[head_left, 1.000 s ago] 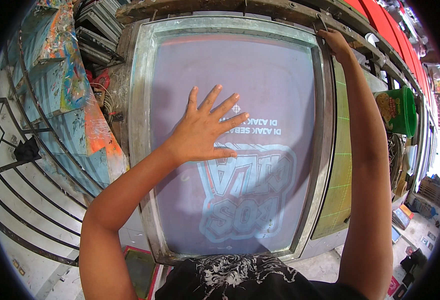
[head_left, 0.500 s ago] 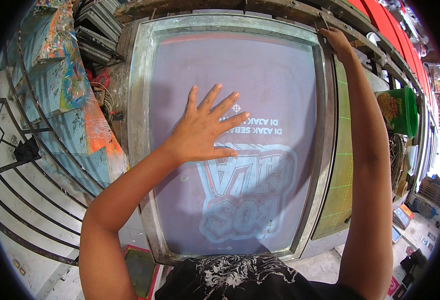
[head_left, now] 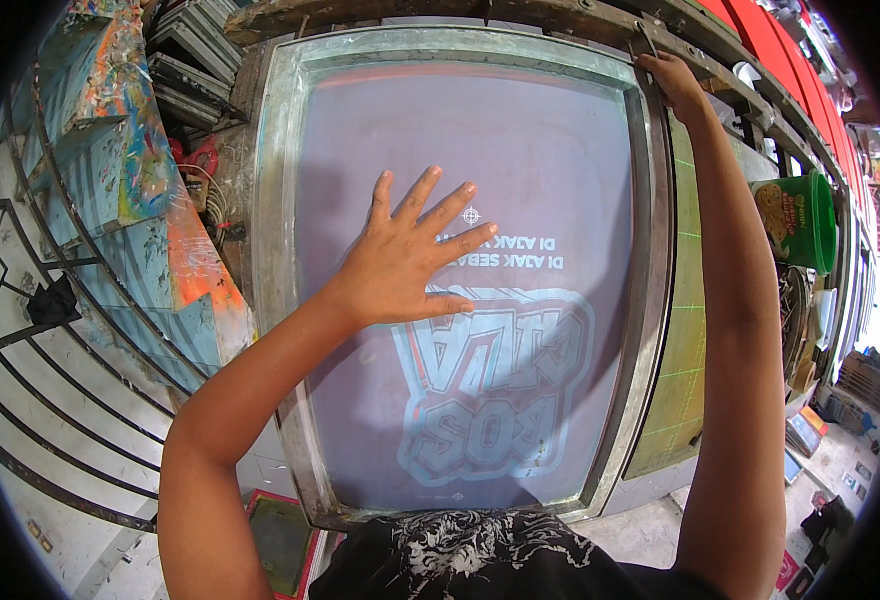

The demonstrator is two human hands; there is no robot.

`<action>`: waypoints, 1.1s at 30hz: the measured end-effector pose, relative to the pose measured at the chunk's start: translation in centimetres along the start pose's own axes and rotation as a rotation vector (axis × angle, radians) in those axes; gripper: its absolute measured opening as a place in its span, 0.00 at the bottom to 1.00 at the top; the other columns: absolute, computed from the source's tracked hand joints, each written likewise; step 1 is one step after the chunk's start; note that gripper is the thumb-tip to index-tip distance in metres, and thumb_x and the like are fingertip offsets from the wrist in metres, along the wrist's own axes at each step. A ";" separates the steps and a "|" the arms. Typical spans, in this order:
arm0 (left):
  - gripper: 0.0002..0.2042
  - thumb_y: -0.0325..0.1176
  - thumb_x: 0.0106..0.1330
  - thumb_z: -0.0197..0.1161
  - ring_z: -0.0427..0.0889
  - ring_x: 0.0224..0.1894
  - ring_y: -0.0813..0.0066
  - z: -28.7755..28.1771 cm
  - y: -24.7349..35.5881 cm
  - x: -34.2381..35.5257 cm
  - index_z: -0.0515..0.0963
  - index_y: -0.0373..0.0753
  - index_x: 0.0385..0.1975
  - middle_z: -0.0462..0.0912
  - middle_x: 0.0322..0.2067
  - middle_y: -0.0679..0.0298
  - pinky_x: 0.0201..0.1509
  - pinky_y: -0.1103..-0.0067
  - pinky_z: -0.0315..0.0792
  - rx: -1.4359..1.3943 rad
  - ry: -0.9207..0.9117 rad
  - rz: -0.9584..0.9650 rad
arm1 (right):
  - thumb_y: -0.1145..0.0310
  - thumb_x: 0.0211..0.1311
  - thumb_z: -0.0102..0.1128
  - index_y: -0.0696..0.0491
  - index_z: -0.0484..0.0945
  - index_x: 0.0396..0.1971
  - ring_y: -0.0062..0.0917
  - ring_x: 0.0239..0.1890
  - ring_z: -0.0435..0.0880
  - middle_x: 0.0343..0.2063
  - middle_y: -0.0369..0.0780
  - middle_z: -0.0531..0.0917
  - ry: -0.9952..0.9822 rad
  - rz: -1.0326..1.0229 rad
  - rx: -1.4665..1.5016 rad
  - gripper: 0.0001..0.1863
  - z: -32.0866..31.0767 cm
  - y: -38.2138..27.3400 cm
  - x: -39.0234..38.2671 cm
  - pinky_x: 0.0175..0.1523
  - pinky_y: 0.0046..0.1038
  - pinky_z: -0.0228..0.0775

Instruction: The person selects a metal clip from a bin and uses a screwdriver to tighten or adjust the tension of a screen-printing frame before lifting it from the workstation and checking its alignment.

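Observation:
A large silk-screen printing frame (head_left: 287, 230) with metal sides fills the middle of the view. Its purple-grey mesh (head_left: 470, 130) carries a pale stencil of big outlined lettering (head_left: 495, 385), smaller lines of text and a round register mark. My left hand (head_left: 405, 250) lies flat on the mesh with fingers spread, left of the middle, covering part of the small text. At the far right corner of the frame, my right hand (head_left: 672, 85) is closed round the edge; its fingertips are partly hidden. That arm stretches along the frame's right side.
A green-lined board (head_left: 675, 300) shows right of the frame, and a green bucket (head_left: 810, 222) stands beyond my right arm. Paint-splashed light-blue panels (head_left: 120, 200) and curved black metal bars (head_left: 90, 370) are on the left. Stacked frames (head_left: 195, 55) sit at far left.

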State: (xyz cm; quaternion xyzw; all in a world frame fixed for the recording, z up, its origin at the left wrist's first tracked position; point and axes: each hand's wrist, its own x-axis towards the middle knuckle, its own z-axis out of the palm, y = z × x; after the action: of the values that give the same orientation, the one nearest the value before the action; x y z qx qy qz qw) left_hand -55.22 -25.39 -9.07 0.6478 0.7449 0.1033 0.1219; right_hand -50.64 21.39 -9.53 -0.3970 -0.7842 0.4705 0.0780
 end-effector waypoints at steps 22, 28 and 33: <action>0.41 0.64 0.49 0.63 0.40 0.73 0.48 0.1 -0.1 0.0 0.63 0.63 0.66 0.51 0.71 0.60 0.67 0.39 0.33 -0.006 0.009 -0.002 | 0.48 0.60 0.59 0.58 0.82 0.35 0.29 0.31 0.81 0.29 0.42 0.84 0.357 -0.196 -0.216 0.24 -1.5 2.9 -1.4 0.39 0.29 0.71; 0.40 0.64 0.49 0.63 0.40 0.73 0.48 0.2 -0.1 0.0 0.63 0.63 0.66 0.51 0.71 0.60 0.67 0.39 0.33 -0.011 0.009 -0.013 | 0.54 0.64 0.55 0.57 0.80 0.38 0.44 0.39 0.83 0.34 0.51 0.83 0.614 -0.312 -0.571 0.19 -5.4 9.4 -6.0 0.45 0.37 0.71; 0.40 0.65 0.50 0.63 0.41 0.73 0.48 0.0 -0.1 0.1 0.63 0.63 0.66 0.51 0.71 0.60 0.67 0.39 0.34 -0.001 -0.005 -0.012 | 0.57 0.65 0.54 0.57 0.79 0.39 0.46 0.39 0.82 0.33 0.51 0.83 0.547 -0.187 -0.586 0.17 -5.7 10.1 -10.9 0.45 0.39 0.71</action>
State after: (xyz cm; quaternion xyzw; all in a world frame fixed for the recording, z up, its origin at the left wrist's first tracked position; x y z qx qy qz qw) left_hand -55.29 -25.34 -9.09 0.6436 0.7483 0.1012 0.1248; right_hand -34.95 20.15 -11.76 -0.4399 -0.8680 0.0956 0.2095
